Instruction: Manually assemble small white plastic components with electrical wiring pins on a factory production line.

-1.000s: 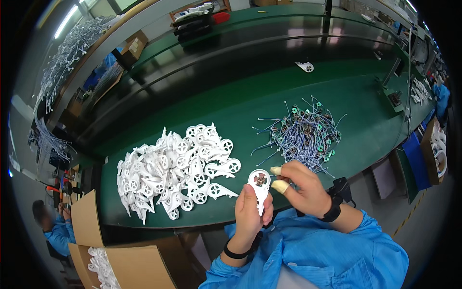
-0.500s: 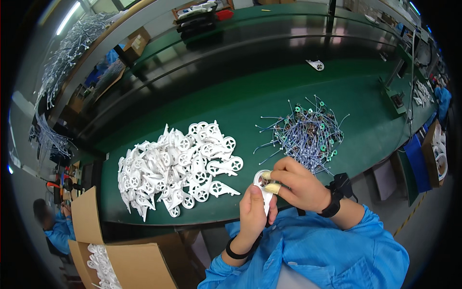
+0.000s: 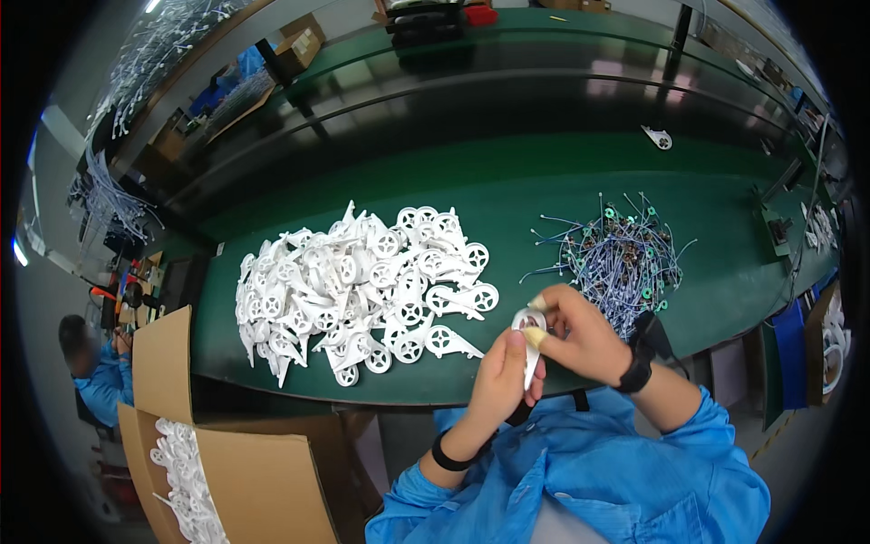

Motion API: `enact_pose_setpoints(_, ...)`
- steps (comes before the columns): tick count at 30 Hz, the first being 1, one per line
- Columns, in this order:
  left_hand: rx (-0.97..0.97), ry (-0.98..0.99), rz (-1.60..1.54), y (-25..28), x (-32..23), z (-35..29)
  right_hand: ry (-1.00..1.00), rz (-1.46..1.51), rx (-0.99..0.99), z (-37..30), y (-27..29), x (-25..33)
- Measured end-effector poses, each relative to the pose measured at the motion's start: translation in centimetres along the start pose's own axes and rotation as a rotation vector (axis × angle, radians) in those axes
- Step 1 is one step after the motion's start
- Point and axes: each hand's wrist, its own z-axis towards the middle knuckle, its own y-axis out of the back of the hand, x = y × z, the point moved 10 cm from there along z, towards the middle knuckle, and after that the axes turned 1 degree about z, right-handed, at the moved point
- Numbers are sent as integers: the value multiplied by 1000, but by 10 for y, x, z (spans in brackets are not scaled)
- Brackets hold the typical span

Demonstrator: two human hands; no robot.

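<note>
Progress, as far as shown: 1 white part [image 3: 529, 316] in work, up in front of the torso by the near edge of the counter [image 3: 507, 204], between the 2 heaps. A dark bit shows inside its ring, mostly covered, so can't tell if it's seated; I'd call this pc. half done. Lots left: big white heap [image 3: 344, 286] on the L, spoked rings facing up w/ nothing visible in them, and a wired heap [image 3: 625, 258] on the R, blue-ish leads + green rings. One loose pc. [image 3: 660, 139] lies alone at the far R, approx. same shape; too small to say if done. Open box [image 3: 258, 480] at lower L holds more white pcs. [image 3: 186, 471]; done or not, can't tell.

Fingers: L hand [image 3: 500, 372] pinches the white part's narrow end, thumb on top, the rest curled round underneath. R hand [image 3: 589, 340] has thumb + index in yellowish cots [image 3: 537, 338], tips a bit apart: thumb on the ring's face, index at its upper rim. Gripping or just pressing, can't tell.
</note>
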Motion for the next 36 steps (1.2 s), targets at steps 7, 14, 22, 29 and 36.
enact_pose_setpoints(7, -294, -499, 1300, 39, -75, 10, -75, -71, -299, 108, 94, -53)
enact_pose_setpoints(14, -253, -468, 1637, 37, -66, 35, -228, -168, -234, 96, 124, -60)
enact_pose_setpoints(22, -173, -546, 1724, 26, -55, 48, -239, -3, -524, 7, 211, -104)
enact_pose_setpoints(29, -190, -793, 1388, -8, -86, 25, -195, 178, -542, -107, 229, -117)
enact_pose_setpoints(36, 10, -543, 428, -9, -33, 18, -75, -367, -478, -110, 165, -86)
